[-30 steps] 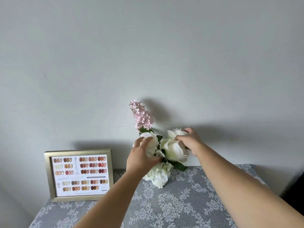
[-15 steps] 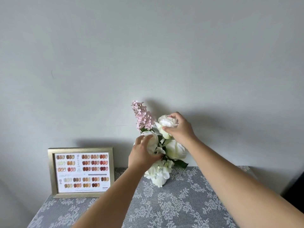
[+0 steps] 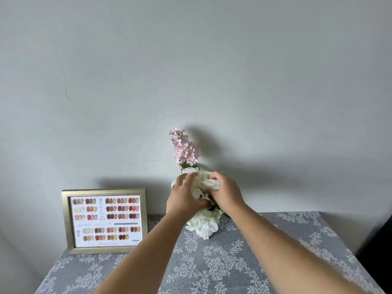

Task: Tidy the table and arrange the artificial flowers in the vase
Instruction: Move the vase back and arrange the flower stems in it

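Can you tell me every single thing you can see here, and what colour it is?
pink flower spike: one, pink, tallest in the bunch.
white flowers: several, white, between the hands.
vase: one, white, mostly hidden under blooms.
picture frame: one, gold, left by the wall, shows a colour chart.
tablecloth: one, grey with white lace flowers, covers the table.
wall: grey, behind.
left hand: grip on white flowers.
right hand: grip on white flowers.
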Motion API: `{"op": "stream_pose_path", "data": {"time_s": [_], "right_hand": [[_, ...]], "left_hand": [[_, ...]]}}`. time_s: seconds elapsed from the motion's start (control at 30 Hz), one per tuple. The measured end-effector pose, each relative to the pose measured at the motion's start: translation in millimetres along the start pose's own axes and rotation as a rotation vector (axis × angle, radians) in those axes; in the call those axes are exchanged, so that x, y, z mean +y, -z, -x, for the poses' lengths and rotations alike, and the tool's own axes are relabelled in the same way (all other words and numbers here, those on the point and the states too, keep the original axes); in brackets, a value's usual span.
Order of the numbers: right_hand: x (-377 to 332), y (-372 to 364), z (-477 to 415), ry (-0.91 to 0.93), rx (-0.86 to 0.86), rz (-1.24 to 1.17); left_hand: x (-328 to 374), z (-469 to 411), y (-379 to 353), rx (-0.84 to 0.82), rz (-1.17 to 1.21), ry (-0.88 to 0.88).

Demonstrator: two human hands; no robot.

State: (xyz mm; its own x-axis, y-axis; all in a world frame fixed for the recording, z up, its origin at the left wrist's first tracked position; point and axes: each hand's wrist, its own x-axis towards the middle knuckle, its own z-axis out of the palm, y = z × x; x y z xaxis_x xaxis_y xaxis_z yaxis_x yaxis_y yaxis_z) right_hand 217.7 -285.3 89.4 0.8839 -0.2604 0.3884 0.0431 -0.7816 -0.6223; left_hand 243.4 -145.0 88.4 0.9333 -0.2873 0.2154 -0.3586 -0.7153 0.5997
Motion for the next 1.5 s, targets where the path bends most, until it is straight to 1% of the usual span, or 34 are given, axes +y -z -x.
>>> {"op": "stream_pose_path", "data": {"time_s": [0.17,0.33,0.43,0.57,0.6,0.7,0.87,0.97,1.03,1.1,1.17,1.3,1.43,1.5], "right_hand": [[6,3,-3,0.000,-0.033,-0.050],[11,20,-3,0.058,0.014,-0.015],[15,25,-8,0.052,0.014,-0.040],[17,20,-4,0.083,-0.152,-0.034],[18,16,-2,0.100,-0.156,-0.047],[20,7,3,0.159,-0.094,-0.110],[22,8,1,0.226,-0.034,0.014],[21,16,3,0.177,-0.001,0.060],[24,20,10,0.140,0.017,0.062],[29,21,22,0.133,0.001,0.095],[37,19,33,0.133,-0.056,0.131],[45,15,41,0.144,-0.148,0.136],[43,16,41,0.197,-0.112,0.169],[41,19,36,0.184,-0.087,0.177]], "left_hand": [[2,2,3,0.013,-0.059,0.019],[-2,8,8,0.054,-0.119,0.028],[-11,9,9,0.046,-0.055,0.014],[-18,10,4,-0.017,0.011,-0.026],[-19,9,2,-0.028,0.015,-0.033],[-20,7,-2,-0.035,0.017,-0.053],[-18,5,1,-0.033,0.003,-0.076],[-17,10,7,-0.002,-0.036,-0.051],[-18,16,7,0.038,-0.017,-0.023],[-20,23,4,0.053,0.006,0.010],[-21,28,-1,0.037,0.029,0.032],[-21,31,-4,0.031,0.078,0.033],[-22,28,3,0.014,0.027,0.009],[-22,23,15,0.062,0.010,0.006]]}}
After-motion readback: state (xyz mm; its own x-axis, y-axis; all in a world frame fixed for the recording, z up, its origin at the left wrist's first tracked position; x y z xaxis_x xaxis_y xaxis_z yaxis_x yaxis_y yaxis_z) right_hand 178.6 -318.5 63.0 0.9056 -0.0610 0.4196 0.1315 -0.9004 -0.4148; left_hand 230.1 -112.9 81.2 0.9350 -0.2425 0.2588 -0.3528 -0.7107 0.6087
